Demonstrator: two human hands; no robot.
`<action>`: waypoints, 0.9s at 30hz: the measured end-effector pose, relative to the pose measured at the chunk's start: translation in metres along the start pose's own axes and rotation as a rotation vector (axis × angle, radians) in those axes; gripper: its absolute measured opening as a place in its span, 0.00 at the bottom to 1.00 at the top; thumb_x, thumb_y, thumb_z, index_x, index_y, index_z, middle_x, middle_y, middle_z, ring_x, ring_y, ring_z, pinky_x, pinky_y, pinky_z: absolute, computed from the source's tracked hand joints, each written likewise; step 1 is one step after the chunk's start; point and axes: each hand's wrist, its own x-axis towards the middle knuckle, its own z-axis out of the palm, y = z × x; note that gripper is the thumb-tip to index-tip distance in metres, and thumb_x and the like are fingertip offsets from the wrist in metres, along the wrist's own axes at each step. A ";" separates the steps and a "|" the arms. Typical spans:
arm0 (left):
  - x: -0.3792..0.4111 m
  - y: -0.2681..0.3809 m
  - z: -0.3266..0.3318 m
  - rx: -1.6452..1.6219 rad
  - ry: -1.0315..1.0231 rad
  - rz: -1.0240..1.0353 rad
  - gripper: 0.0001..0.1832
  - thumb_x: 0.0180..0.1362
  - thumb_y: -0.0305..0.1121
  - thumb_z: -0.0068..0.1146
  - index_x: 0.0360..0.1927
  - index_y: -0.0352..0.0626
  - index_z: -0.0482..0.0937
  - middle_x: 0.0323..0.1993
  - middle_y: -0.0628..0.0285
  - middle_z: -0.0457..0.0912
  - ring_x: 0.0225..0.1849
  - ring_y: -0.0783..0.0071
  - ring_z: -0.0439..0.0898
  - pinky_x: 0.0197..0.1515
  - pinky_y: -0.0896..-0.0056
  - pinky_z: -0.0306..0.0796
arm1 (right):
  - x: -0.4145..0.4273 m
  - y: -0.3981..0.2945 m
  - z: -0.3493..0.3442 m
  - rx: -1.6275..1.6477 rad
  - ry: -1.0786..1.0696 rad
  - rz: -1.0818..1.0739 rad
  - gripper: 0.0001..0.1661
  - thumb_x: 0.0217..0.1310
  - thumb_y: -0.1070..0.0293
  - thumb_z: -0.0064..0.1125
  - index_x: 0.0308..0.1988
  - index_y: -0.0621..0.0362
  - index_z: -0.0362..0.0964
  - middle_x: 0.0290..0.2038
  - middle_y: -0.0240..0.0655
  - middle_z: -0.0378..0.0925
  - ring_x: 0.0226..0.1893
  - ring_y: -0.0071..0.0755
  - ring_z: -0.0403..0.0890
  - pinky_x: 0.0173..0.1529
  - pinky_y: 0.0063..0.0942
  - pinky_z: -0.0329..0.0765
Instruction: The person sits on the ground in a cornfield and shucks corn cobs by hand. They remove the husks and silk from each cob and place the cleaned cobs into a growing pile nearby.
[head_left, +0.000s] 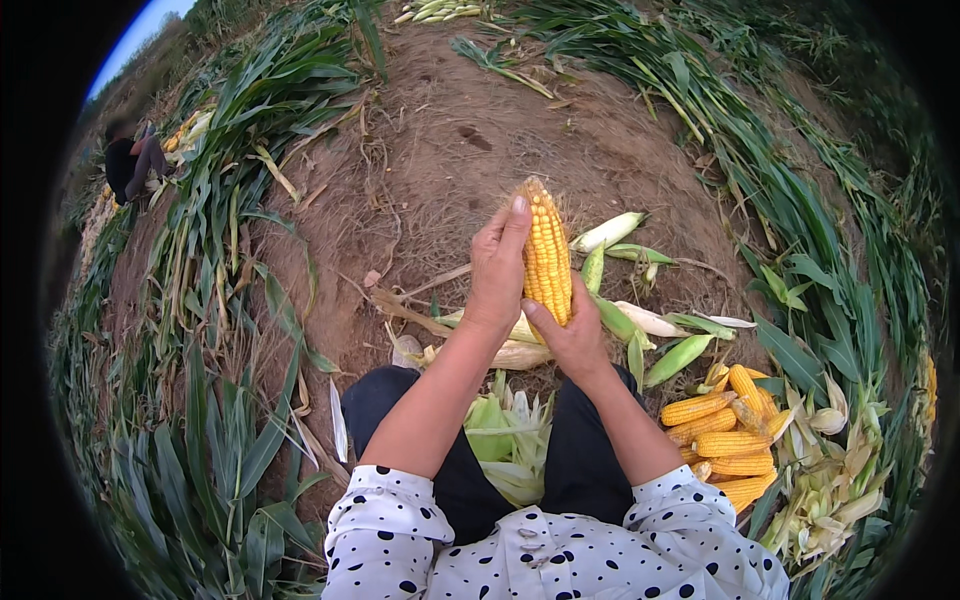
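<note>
Both hands hold one husked ear of yellow corn (547, 259), upright in the picture with dry silk at its tip. My left hand (501, 262) grips its upper left side, thumb near the tip. My right hand (574, 326) clasps its lower end. Just beyond the knees lie unhusked ears, among them a green ear (677, 360) and a pale ear (609, 231). Stripped green husks (510, 442) lie between the legs. To the right is a pile of husked yellow ears (731, 442).
Cut corn stalks (225, 195) lie along the left and more stalks (750, 157) along the right. Dry husks (825, 487) are heaped beside the pile. More ears (439, 10) lie far ahead on the soil. A person (131, 161) sits at the far left.
</note>
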 end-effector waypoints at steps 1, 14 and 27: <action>-0.001 0.000 0.001 0.002 0.015 0.007 0.19 0.66 0.41 0.45 0.44 0.33 0.75 0.32 0.65 0.79 0.31 0.84 0.74 0.38 0.81 0.70 | -0.001 0.002 0.000 -0.005 0.008 0.001 0.30 0.55 0.61 0.62 0.51 0.68 0.62 0.43 0.42 0.76 0.41 0.31 0.77 0.47 0.28 0.72; 0.013 0.002 -0.018 0.472 0.062 0.128 0.10 0.64 0.30 0.45 0.32 0.36 0.77 0.21 0.62 0.79 0.21 0.80 0.77 0.26 0.81 0.72 | -0.031 0.018 -0.028 0.896 -0.089 0.351 0.26 0.60 0.52 0.53 0.47 0.64 0.65 0.32 0.37 0.74 0.25 0.26 0.77 0.21 0.23 0.76; 0.004 0.021 -0.036 1.449 -0.569 -0.069 0.07 0.42 0.18 0.61 0.29 0.31 0.82 0.33 0.57 0.82 0.28 0.73 0.79 0.31 0.74 0.72 | -0.042 0.142 -0.248 0.716 0.939 0.624 0.23 0.59 0.45 0.52 0.43 0.52 0.66 0.30 0.33 0.71 0.30 0.32 0.74 0.31 0.34 0.72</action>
